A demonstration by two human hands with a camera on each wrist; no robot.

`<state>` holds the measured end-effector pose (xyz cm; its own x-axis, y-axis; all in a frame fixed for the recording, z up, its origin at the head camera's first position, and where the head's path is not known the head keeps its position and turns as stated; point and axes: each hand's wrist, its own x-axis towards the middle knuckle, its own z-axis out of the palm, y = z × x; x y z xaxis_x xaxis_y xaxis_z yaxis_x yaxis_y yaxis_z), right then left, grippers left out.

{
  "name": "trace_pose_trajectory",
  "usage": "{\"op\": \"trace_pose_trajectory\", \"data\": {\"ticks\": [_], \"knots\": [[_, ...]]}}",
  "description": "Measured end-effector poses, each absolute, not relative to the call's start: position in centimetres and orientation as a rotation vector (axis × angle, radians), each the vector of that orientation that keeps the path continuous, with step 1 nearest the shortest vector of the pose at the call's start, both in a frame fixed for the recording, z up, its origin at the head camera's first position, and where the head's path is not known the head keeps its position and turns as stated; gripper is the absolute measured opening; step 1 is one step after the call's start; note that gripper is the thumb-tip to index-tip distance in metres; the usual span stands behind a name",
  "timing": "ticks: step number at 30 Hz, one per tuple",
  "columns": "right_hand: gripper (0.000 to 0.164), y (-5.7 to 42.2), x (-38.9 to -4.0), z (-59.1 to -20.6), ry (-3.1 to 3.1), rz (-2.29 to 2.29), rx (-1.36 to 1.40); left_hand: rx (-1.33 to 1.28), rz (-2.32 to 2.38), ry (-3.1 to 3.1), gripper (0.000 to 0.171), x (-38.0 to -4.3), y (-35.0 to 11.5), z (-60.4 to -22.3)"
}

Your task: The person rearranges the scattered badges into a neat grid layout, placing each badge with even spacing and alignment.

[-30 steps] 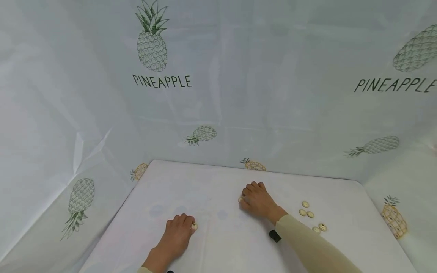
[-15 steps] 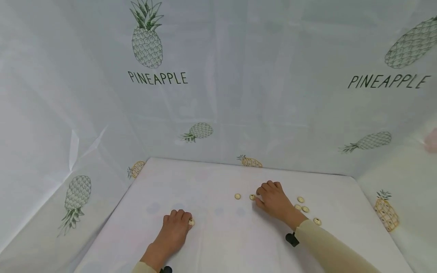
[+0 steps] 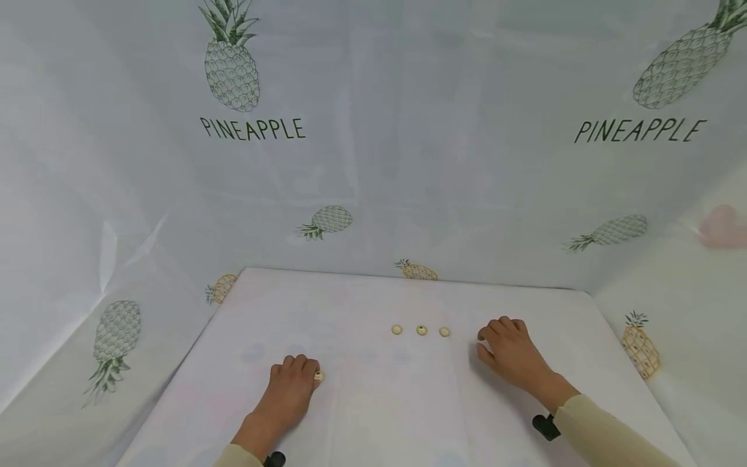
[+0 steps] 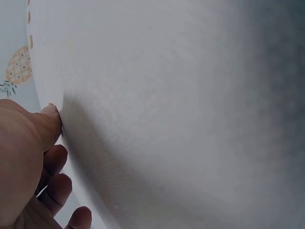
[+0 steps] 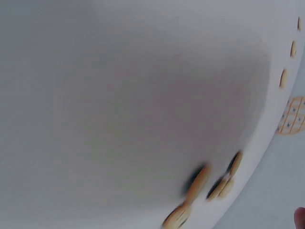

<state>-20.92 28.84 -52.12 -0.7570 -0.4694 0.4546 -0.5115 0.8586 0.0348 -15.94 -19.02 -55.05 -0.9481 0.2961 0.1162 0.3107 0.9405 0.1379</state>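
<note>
While left hand (image 3: 288,392) pinched pale disc (image 3: 319,375), right hand (image 3: 513,353) hung over bench (image 3: 379,415), fingers parted, near row of three discs (image 3: 421,330); I judged gentle rim pinch best for clustered discs (image 5: 198,183), avoiding nudges.

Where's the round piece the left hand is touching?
In the head view, the round piece is left of centre, at the right edge of the left hand, lower left of the three lined-up pieces.

Upper-left word (image 3: 252,130): "PINEAPPLE", dark capitals on grey-white sheet (image 3: 408,162), below pineapple drawing (image 3: 232,76).
Upper-right word (image 3: 640,131): "PINEAPPLE" again, slanted, same sheet, below second pineapple drawing (image 3: 679,68).
</note>
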Motion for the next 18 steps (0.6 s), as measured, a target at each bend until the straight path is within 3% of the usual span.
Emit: {"op": "trace_pose_trajectory", "data": {"ticks": [10,18], "knots": [[0.015,35.1,-18.5,-51.4,-2.513,0.05,0.699,-0.47,-0.245,-3.017,0.021,-15.9,-19.1,-54.9],[0.029,36.6,-16.9,-53.0,-2.587,0.002,0.692,-0.46,-0.239,-3.027,0.022,-15.9,-18.9,-54.9]]}}
